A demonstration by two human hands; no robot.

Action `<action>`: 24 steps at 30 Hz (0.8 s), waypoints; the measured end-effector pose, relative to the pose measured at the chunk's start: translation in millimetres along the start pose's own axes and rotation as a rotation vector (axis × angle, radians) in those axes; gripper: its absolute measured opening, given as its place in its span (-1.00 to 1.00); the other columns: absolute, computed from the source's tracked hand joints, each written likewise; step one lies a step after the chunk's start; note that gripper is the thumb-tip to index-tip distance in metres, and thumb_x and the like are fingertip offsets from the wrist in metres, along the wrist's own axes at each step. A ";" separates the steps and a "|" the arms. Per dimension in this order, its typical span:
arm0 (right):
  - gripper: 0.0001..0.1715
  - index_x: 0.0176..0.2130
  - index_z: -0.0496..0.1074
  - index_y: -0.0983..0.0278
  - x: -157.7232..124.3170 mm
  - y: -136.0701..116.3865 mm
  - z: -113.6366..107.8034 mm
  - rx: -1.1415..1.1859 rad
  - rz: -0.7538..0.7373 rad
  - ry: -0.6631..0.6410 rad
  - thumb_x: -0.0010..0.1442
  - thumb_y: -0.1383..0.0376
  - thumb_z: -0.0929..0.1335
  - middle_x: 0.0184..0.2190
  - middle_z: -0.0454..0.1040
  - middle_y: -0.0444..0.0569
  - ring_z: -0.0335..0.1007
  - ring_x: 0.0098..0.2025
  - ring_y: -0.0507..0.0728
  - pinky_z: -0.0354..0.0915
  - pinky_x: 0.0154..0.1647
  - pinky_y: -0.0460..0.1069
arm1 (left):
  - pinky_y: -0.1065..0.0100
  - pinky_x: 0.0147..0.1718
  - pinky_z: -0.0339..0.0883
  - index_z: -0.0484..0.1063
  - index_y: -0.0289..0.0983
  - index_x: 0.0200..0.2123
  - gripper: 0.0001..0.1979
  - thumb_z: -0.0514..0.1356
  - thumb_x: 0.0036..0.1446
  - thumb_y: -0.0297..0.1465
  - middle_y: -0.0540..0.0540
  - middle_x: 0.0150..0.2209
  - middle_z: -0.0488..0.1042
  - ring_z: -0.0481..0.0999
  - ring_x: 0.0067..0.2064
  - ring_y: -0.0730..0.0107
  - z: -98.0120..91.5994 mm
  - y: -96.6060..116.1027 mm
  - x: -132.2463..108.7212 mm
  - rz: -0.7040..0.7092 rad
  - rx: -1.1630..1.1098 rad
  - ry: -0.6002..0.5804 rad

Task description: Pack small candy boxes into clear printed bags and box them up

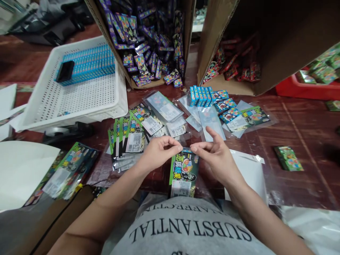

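A black-and-green printed packet [184, 171] lies upright at the table's front edge, close to my body, with a blue strip showing at its top. My left hand [163, 150] pinches the packet's top left corner between thumb and forefinger. At the top right corner, my right hand [214, 154] has thumb and forefinger closed on the edge, its other fingers raised. Beyond my hands stands a row of small blue boxes [200, 96], beside clear plastic sleeves [211, 122]. Overlapping printed packets [135, 141] are piled left of my hands.
A white basket [120, 92] with blue boxes is at the left. Behind are cardboard boxes of purple packs [142, 63] and red packs [245, 72]. A red tray [294, 86] and a green pack [289, 158] are right. A black tape dispenser [69, 131] sits below the basket.
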State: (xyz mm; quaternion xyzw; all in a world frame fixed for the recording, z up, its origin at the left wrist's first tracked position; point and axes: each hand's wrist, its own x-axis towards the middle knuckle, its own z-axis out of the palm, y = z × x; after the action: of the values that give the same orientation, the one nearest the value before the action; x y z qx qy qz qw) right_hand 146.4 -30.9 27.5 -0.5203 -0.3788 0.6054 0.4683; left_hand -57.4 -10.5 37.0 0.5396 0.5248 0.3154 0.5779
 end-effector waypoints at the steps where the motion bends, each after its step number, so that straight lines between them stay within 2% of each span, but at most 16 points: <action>1: 0.30 0.43 -0.08 0.30 0.5 -1.9 -0.1 0.009 0.023 0.002 0.00 0.14 0.61 -0.30 0.67 -0.07 0.59 -0.21 0.15 0.45 0.01 0.14 | 0.30 -0.24 0.44 0.57 -0.26 -0.36 -0.87 0.36 0.10 -0.31 -0.05 -0.35 0.64 0.57 -0.33 0.42 -1.7 1.1 1.7 -0.016 -0.003 -0.014; 3: 0.32 0.45 -0.10 0.31 -0.8 -3.6 -2.5 -0.004 0.033 -0.006 0.00 0.13 0.61 -0.30 0.67 -0.08 0.60 -0.20 0.16 0.43 0.06 0.16 | 0.30 -0.22 0.46 0.60 -0.25 -0.36 -0.86 0.37 0.10 -0.29 -0.06 -0.34 0.65 0.58 -0.32 0.42 -5.3 2.0 3.4 -0.031 -0.015 -0.053; 5: 0.25 0.46 -0.10 0.27 -4.8 -3.1 -8.1 -0.060 0.007 -0.035 0.07 0.11 0.58 -0.30 0.67 -0.09 0.60 -0.18 0.15 0.42 0.08 0.16 | 0.26 -0.13 0.50 0.63 -0.23 -0.32 -0.87 0.39 0.09 -0.29 -0.09 -0.25 0.68 0.63 -0.24 0.38 -8.1 0.8 2.6 -0.019 -0.034 -0.106; 8: -0.06 0.41 0.05 0.16 -10.0 -5.3 -21.3 -0.166 -0.072 -0.141 0.24 0.08 0.47 -0.23 0.66 -0.08 0.59 -0.10 0.14 0.43 0.08 0.14 | 0.16 -0.03 0.52 0.64 -0.19 -0.26 -0.84 0.42 0.04 -0.34 -0.11 -0.13 0.68 0.65 -0.12 0.29 -8.4 -3.7 -0.7 0.038 -0.085 -0.157; 10: -0.36 0.27 0.29 0.10 -8.4 -13.7 -30.3 -0.262 -0.161 -0.185 0.28 0.08 0.43 -0.14 0.63 -0.04 0.56 -0.04 0.14 0.44 0.06 0.13 | 0.12 -0.04 0.54 0.63 -0.18 -0.26 -0.85 0.41 0.04 -0.36 -0.11 -0.13 0.68 0.65 -0.12 0.26 -6.1 -6.4 -2.1 0.068 -0.105 -0.147; 12: -0.66 0.00 0.49 0.13 -1.5 -27.8 -36.2 -0.401 -0.267 -0.233 0.28 0.07 0.43 -0.09 0.57 -0.01 0.51 0.00 0.17 0.42 0.07 0.12 | 0.10 -0.07 0.56 0.62 -0.19 -0.28 -0.88 0.40 0.06 -0.36 -0.11 -0.15 0.68 0.65 -0.14 0.26 -2.9 -7.6 -2.1 0.082 -0.097 -0.121; 13: -0.75 -0.14 0.52 0.15 3.4 -35.6 -37.4 -0.482 -0.307 -0.293 0.28 0.07 0.42 -0.09 0.55 0.00 0.48 0.02 0.18 0.40 0.08 0.12 | 0.10 -0.08 0.56 0.62 -0.19 -0.30 -0.90 0.39 0.07 -0.35 -0.11 -0.15 0.68 0.65 -0.15 0.26 -1.3 -7.6 -1.8 0.085 -0.086 -0.113; 14: -0.77 -0.24 0.52 0.17 8.6 -43.0 -37.3 -0.562 -0.335 -0.379 0.28 0.07 0.42 -0.10 0.53 0.01 0.46 0.03 0.19 0.39 0.09 0.12 | 0.10 -0.09 0.56 0.61 -0.19 -0.31 -0.90 0.39 0.07 -0.35 -0.11 -0.16 0.68 0.65 -0.16 0.26 0.2 -7.3 -1.4 0.089 -0.072 -0.107; 16: -0.76 -0.30 0.51 0.18 18.7 -54.0 -33.7 -0.713 -0.368 -0.558 0.28 0.08 0.41 -0.15 0.51 -0.01 0.44 0.00 0.19 0.37 0.07 0.12 | 0.12 -0.11 0.55 0.62 -0.19 -0.31 -0.91 0.38 0.08 -0.34 -0.11 -0.17 0.68 0.65 -0.18 0.27 2.6 -6.2 -0.7 0.098 -0.041 -0.105; 18: -0.81 -0.30 0.49 0.18 26.1 -58.2 -27.7 -0.866 -0.392 -0.640 0.26 0.13 0.41 -0.21 0.50 -0.03 0.42 -0.04 0.18 0.37 0.01 0.12 | 0.14 -0.12 0.55 0.62 -0.20 -0.30 -0.91 0.38 0.09 -0.34 -0.12 -0.17 0.68 0.65 -0.19 0.27 3.6 -5.1 -0.3 0.101 -0.024 -0.113; 21: -0.88 -0.26 0.47 0.19 29.8 -55.0 -21.2 -1.052 -0.427 -0.586 0.24 0.18 0.42 -0.22 0.47 -0.02 0.40 -0.06 0.21 0.36 -0.05 0.12 | 0.15 -0.14 0.55 0.62 -0.22 -0.29 -0.89 0.38 0.09 -0.33 -0.13 -0.17 0.68 0.65 -0.19 0.27 2.8 -4.5 1.0 0.095 -0.034 -0.133; 24: -0.71 -0.09 0.43 0.19 24.6 -48.8 -22.1 -1.131 -0.490 -0.441 0.22 0.16 0.45 -0.12 0.45 0.04 0.40 -0.06 0.25 0.39 -0.10 0.13 | 0.15 -0.11 0.54 0.62 -0.23 -0.29 -0.89 0.37 0.09 -0.35 -0.14 -0.17 0.68 0.66 -0.18 0.27 2.5 -6.1 1.6 0.087 -0.045 -0.124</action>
State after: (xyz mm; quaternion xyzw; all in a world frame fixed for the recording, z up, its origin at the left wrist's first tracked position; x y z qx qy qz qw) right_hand 176.0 5.5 63.2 -0.4485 -0.8335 0.2812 0.1581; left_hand -55.9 -11.1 30.4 0.5672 0.4568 0.3181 0.6070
